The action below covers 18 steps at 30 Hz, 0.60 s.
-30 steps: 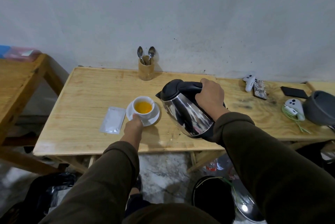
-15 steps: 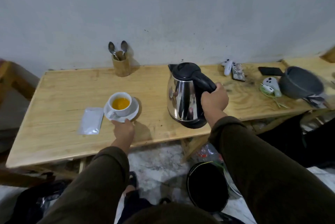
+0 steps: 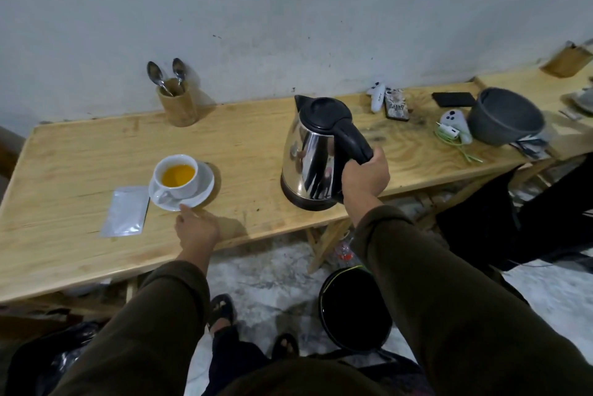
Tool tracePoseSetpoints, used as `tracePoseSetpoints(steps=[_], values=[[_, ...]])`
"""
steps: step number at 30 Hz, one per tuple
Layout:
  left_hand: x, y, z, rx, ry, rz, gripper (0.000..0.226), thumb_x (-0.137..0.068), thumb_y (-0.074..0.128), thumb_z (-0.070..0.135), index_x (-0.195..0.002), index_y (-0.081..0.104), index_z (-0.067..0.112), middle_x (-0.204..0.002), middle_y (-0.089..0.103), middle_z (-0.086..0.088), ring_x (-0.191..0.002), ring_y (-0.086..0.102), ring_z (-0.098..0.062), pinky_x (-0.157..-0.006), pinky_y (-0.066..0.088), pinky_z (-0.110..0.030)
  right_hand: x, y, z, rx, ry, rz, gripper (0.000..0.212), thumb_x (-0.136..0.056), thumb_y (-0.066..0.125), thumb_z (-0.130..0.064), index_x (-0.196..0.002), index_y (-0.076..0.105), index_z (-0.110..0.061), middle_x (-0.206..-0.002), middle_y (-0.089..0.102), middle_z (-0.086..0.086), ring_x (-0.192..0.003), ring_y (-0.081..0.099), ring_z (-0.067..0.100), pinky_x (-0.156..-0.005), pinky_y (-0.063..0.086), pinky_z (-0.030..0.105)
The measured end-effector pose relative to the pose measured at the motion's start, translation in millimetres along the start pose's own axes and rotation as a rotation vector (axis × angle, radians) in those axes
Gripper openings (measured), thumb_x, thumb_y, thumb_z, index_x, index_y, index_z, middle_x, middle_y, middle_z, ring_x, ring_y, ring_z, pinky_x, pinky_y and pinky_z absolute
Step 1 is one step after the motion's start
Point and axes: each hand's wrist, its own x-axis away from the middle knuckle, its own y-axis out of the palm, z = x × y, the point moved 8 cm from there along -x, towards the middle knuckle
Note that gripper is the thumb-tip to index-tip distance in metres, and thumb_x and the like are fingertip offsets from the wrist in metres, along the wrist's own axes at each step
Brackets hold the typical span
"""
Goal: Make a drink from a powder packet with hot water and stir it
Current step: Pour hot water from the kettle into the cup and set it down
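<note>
A white cup filled with orange liquid stands on a white saucer at the middle left of the wooden table. My left hand rests just in front of the saucer, one fingertip at its rim, holding nothing. A silver powder packet lies flat to the left of the saucer. The steel kettle with a black lid stands upright on the table, and my right hand grips the lower end of its black handle. Two spoons stick up from a wooden holder by the wall.
At the table's right end lie white controllers, a phone, a black wallet, a green cable and a grey pot. A black bucket stands on the floor below. My sandalled feet show near it.
The kettle went from tilted by the cup to upright on the table farther right. My left hand slipped back off the saucer to its front rim.
</note>
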Motion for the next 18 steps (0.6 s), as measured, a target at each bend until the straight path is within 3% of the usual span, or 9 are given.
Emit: tracePoseSetpoints(steps=[9, 18], values=[[0.1, -0.3, -2.7, -0.001, -0.031, -0.032, 0.067, -0.097, 0.045, 0.017, -0.156, 0.013, 0.013, -0.157, 0.028, -0.019, -0.142, 0.032, -0.037, -0.115, 0.028, -0.04, -1.3, 1.1, 9.8, -0.041, 0.03, 0.0, 0.021, -0.075, 0.053, 0.002, -0.084, 0.054, -0.017, -0.094, 0.064, 0.011, -0.086, 0.062, 0.032, -0.082, 0.057, 0.048], [-1.1, -2.6, -4.6, -0.019, -0.044, -0.018, 0.066, -0.096, 0.045, 0.017, -0.156, 0.015, 0.016, -0.154, 0.033, -0.02, -0.139, 0.037, -0.038, -0.112, 0.032, -0.041, -2.4, 4.3, 11.3, 0.011, 0.0, -0.019, 0.021, -0.076, 0.056, 0.004, -0.09, 0.056, -0.012, -0.096, 0.064, 0.011, -0.089, 0.062, 0.03, -0.085, 0.055, 0.045]])
